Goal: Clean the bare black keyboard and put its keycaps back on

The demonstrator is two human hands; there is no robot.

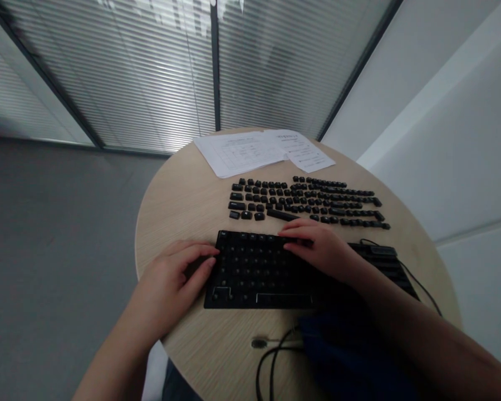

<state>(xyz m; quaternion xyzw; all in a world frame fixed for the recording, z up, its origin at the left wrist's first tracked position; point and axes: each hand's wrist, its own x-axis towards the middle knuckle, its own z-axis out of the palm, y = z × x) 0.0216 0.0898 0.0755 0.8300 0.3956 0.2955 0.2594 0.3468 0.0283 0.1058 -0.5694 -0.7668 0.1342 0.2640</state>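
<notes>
A black keyboard frame (267,273) with its keycaps removed lies on a round wooden table (183,206). My left hand (173,281) rests on the frame's left end, fingers curled against its edge. My right hand (319,245) lies over the frame's upper middle, fingers bent down and pressed on the top row; what is under the fingertips is hidden. Beyond the frame, several loose black keycaps (304,203) are laid out in rows on the table.
Two printed paper sheets (263,150) lie at the table's far edge. A black cable (275,356) loops by the near edge, next to a dark blue cloth (350,356). Glass walls with blinds stand behind; a grey floor lies to the left.
</notes>
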